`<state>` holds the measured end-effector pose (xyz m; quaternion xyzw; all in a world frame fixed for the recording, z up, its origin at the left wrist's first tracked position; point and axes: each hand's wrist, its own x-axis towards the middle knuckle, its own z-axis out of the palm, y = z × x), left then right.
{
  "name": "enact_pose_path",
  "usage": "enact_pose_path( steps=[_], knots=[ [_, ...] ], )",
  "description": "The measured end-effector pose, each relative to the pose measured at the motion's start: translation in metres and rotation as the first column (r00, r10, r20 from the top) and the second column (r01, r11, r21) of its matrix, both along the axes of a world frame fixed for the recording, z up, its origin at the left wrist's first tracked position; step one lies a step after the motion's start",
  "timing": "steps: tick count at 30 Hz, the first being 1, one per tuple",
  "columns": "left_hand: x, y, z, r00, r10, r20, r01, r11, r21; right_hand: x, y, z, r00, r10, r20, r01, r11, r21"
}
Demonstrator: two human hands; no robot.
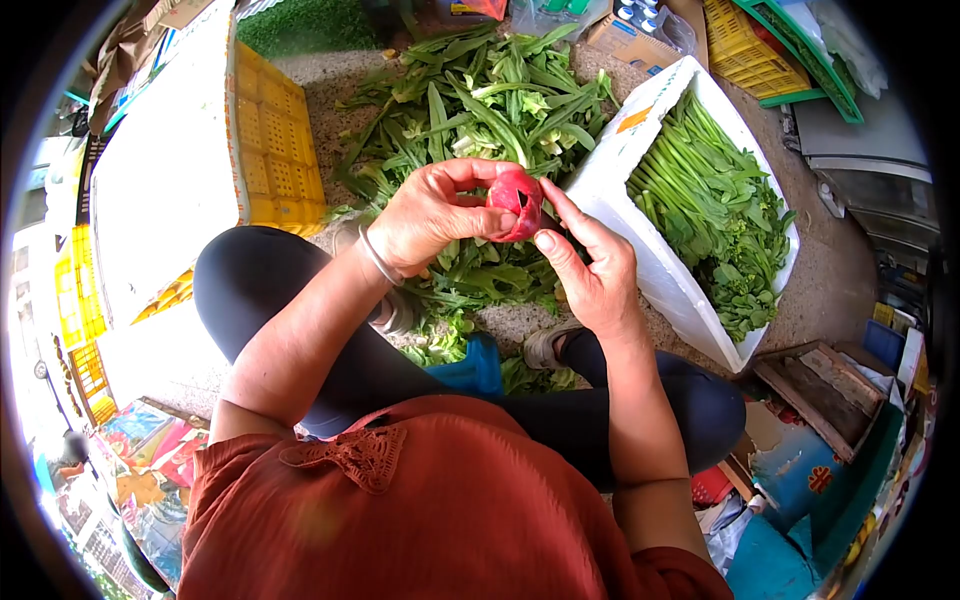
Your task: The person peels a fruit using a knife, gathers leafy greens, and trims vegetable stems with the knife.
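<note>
Just above the centre, a red roll of tape or ribbon-like material [516, 204] with a dark opening in its side is held up between both hands. My left hand [435, 215] grips it from the left, thumb and fingers pressed against it, a bracelet at the wrist. On its other side my right hand [597, 262] touches it with the forefinger, the thumb close to its lower right edge. Beneath the hands lies a pile of long green leaves [480, 110] on the floor. A white foam box [655, 262] to the right holds green leafy stems [700, 180].
Yellow crates [275, 135] with a white surface [165, 160] stand at the left. A blue object [470, 368] is between the legs. A wooden tray [825, 390] lies at the right, a cardboard box [632, 42] with bottles at the top.
</note>
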<state>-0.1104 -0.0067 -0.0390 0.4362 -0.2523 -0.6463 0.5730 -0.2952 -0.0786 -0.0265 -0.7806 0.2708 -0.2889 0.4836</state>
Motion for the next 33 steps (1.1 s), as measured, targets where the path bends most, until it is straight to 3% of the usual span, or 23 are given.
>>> enact_pose_path(
  steps=[10, 12, 19, 22, 24, 28, 33],
  knots=[
    [-0.005, 0.002, 0.000, 0.999, 0.033, 0.001, -0.033, 0.998, -0.047, 0.001, 0.001, 0.001, 0.999, -0.010, 0.047, 0.009, 0.999, 0.035],
    [-0.006, 0.003, 0.000, 1.000, 0.029, -0.004, -0.030, 0.998, -0.051, 0.001, 0.001, 0.006, 0.999, -0.008, 0.038, 0.001, 0.987, 0.160],
    [-0.010, 0.003, 0.004, 0.996, 0.073, 0.056, -0.067, 0.992, -0.103, 0.001, 0.002, 0.004, 0.998, -0.044, 0.046, 0.028, 0.955, 0.294],
    [-0.014, 0.004, 0.006, 0.991, 0.109, 0.074, -0.097, 0.985, -0.143, 0.001, 0.005, 0.000, 0.992, -0.080, 0.094, 0.030, 0.894, 0.447],
    [-0.015, 0.004, 0.006, 0.986, 0.140, 0.086, -0.124, 0.978, -0.168, 0.002, 0.007, 0.001, 0.980, -0.124, 0.158, -0.007, 0.766, 0.643],
    [-0.015, 0.005, 0.005, 0.970, 0.163, 0.180, -0.115, 0.962, -0.249, 0.004, 0.009, 0.000, 0.966, -0.172, 0.194, -0.002, 0.743, 0.669],
    [-0.015, 0.005, 0.006, 0.927, 0.197, 0.319, -0.090, 0.943, -0.321, 0.000, 0.005, -0.004, 0.977, -0.096, 0.190, -0.063, 0.724, 0.687]
  ],
)
